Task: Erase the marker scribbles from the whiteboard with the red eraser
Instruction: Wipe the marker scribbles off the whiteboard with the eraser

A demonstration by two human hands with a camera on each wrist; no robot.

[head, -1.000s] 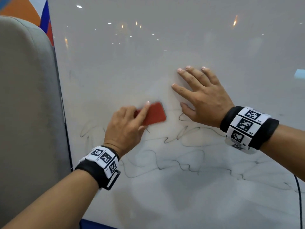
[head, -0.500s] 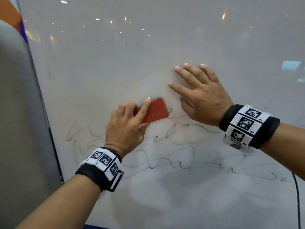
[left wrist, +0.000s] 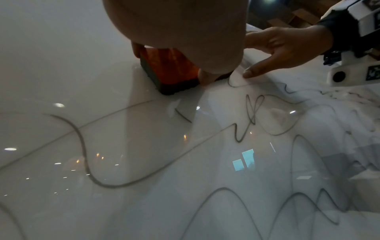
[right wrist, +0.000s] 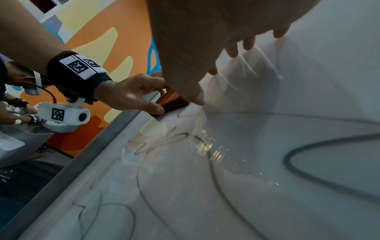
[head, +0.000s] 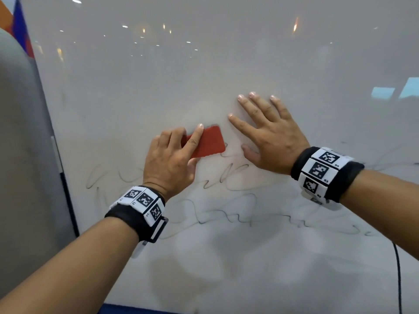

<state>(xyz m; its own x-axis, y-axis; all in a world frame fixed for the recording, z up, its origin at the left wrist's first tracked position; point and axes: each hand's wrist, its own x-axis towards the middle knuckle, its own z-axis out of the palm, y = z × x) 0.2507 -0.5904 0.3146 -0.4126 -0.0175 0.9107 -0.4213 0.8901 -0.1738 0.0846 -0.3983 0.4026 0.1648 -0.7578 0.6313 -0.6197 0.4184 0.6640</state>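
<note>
While the whiteboard (head: 226, 64) fills nearly the whole head view, its upper part is wiped pale and glossy with reflected lights, and a grey padded panel (head: 22, 155) stands along its left edge. Across the lower half run the marker scribbles (head: 226, 218), thin dark loops and waves that stretch from the left side to the far right; the left wrist view shows them (left wrist: 242, 129) looping just below the eraser.

The right hand (head: 269, 141) lies flat on the board to the right of the eraser, its fingers (head: 256, 105) straight and spread, the thumb reaching down toward the nearest scribble. It holds nothing. A black band with white coded tags (head: 324, 171) wraps that wrist, and a like band (head: 140, 205) wraps the left one.

The left hand (head: 170, 162) grips the red eraser (head: 210, 143), which sits pressed against the board near its middle, just above the top line of scribbles and just beside the right hand without touching it. The forefinger lies along the red back, the other fingers curl over the upper edge, and the thumb pinches the lower edge, as the right wrist view (right wrist: 131, 95) shows. The eraser's dark felt face (left wrist: 174, 87) meets the board.
</note>
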